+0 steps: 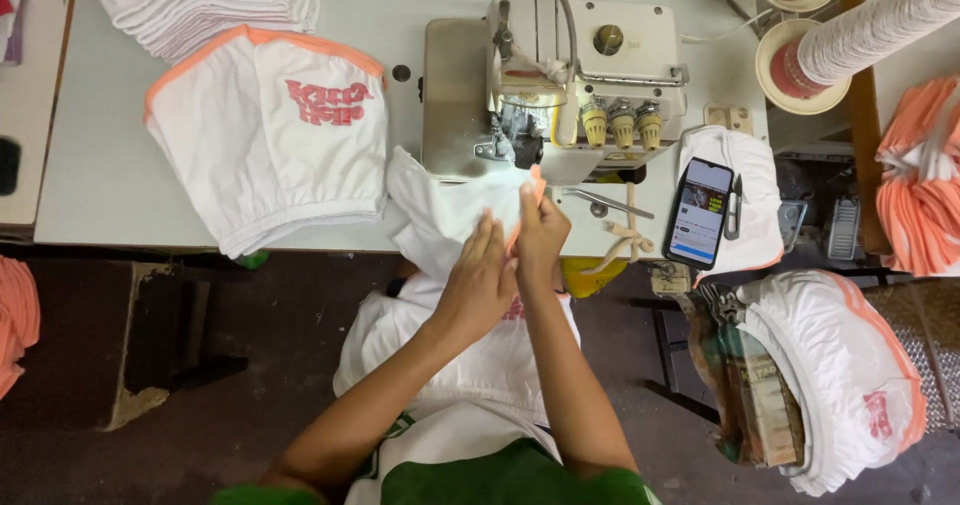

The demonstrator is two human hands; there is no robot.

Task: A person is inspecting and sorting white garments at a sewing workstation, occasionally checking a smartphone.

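Bottom of the frame is the person's own body in a green and white top, with both forearms running up toward the middle. More white fabric drapes down over the lap area just above that.

The left hand (480, 280) lies flat with fingers stretched out, pressing down on the white garment piece (440, 215) near centre frame. The right hand (540, 230) sits just beside it, fingers pinched around the orange trim (537, 187) at the garment's edge, right at the front of the sewing machine (560, 75). So both hands are touching the same piece, and it sits at the table edge, half on the table (100, 165) and half hanging off toward the lap.

To the right of the hands there's a phone (698, 212) with its screen lit, lying on another white piece, with what look like snips beside it. Lower right is a bundle of finished white pieces with orange edges (850, 375).

Left of centre, a stack of folded white garments with pink print and orange bands (270, 140) sits on the table, and another white stack is at the upper left corner. Upper right has thread cones (870, 30), and more orange-trimmed fabric is piled at the far right edge.
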